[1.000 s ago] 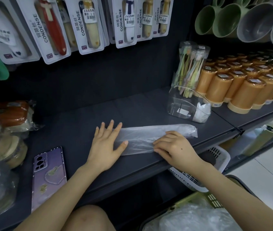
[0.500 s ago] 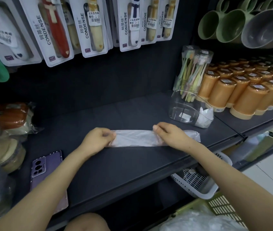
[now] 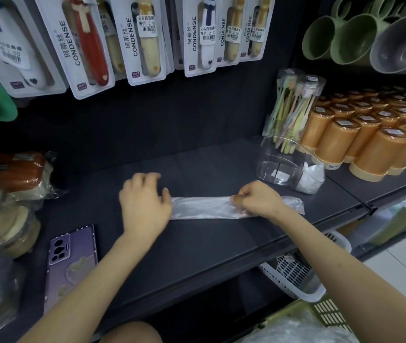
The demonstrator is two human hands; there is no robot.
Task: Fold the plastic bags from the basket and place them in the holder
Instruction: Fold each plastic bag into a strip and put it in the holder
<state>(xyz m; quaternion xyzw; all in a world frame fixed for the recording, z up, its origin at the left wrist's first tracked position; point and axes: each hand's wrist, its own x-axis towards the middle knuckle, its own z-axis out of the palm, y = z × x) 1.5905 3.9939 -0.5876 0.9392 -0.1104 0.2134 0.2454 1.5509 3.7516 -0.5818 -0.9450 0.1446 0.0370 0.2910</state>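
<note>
Clear holder: folded white bags in right compartment; green basket: loose bags; right hand pinches bag strip; left hand blurred, grip unclear.

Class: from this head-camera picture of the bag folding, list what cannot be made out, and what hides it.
Head view:
- plastic bag, left end: under the left hand.
- left hand's grip: motion blur, cannot tell.
- plastic bag beneath the right hand: covered where it pinches.
- green basket: cut by the bottom edge.
- holder: bag count inside unclear.
</note>
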